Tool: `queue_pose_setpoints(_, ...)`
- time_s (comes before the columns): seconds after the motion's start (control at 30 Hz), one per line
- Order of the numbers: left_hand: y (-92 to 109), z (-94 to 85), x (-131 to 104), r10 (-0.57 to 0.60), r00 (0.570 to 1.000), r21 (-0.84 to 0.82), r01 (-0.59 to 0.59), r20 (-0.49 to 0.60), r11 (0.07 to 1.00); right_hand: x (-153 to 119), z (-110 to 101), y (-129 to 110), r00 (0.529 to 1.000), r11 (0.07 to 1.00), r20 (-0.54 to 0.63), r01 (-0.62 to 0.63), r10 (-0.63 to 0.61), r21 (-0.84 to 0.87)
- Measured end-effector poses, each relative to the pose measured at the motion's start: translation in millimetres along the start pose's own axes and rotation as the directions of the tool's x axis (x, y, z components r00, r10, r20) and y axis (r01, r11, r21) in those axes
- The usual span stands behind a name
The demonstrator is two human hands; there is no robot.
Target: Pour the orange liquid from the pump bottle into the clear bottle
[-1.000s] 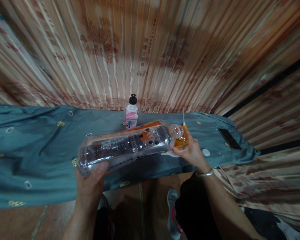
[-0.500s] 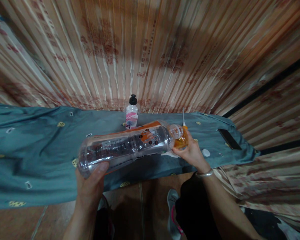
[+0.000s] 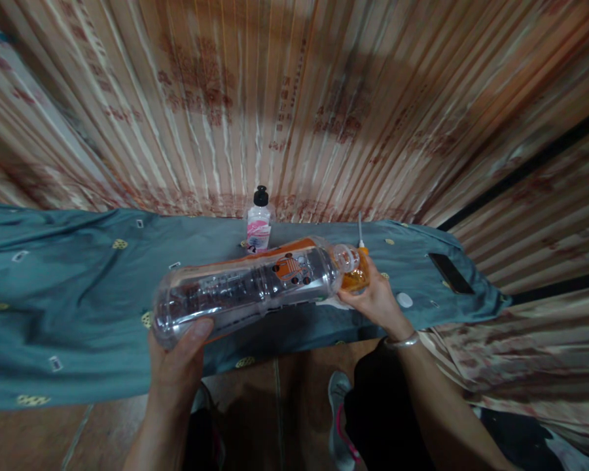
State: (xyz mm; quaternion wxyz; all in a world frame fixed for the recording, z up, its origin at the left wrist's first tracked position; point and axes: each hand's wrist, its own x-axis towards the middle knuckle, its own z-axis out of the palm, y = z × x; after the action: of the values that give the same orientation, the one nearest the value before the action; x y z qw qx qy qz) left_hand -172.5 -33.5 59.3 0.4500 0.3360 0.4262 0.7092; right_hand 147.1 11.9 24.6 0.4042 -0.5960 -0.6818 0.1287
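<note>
A large clear plastic bottle (image 3: 245, 284) with an orange label lies tilted almost level across the middle, its uncapped neck pointing right and a little up. Wrapped round its base end is my left hand (image 3: 181, 350), thumb on top. My right hand (image 3: 373, 294), with a silver bangle at the wrist, is closed round a small container of amber liquid (image 3: 356, 275) at the bottle's mouth. The neck partly covers that container, so whether the two touch is unclear. Behind the neck, a thin white nozzle (image 3: 360, 232) with an orange base sticks up.
A squeeze bottle (image 3: 259, 226) with black cap and pink label stands behind the large bottle. To the right lie a white round cap (image 3: 404, 300) and a dark phone (image 3: 450, 273) on the green cloth (image 3: 103, 288). A pleated curtain (image 3: 275, 118) hangs at the back.
</note>
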Motion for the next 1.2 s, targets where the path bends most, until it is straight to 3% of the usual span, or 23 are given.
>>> queue_pose_setpoints(0.8, -1.6, -0.5, 1.7, 0.038, 0.999, -0.021, -0.038, -0.017, 0.999, -0.4, 0.5, -1.1, 1.0, 1.0, -0.005, 0.009, -0.009, -0.021)
queue_pose_setpoints(1.2, 1.8, -1.0, 0.9, 0.003, 0.999, -0.001, -0.003, -0.035, 1.0, 0.0, 0.8, 0.5, 1.0, 0.999, -0.014, 0.024, -0.025, -0.04)
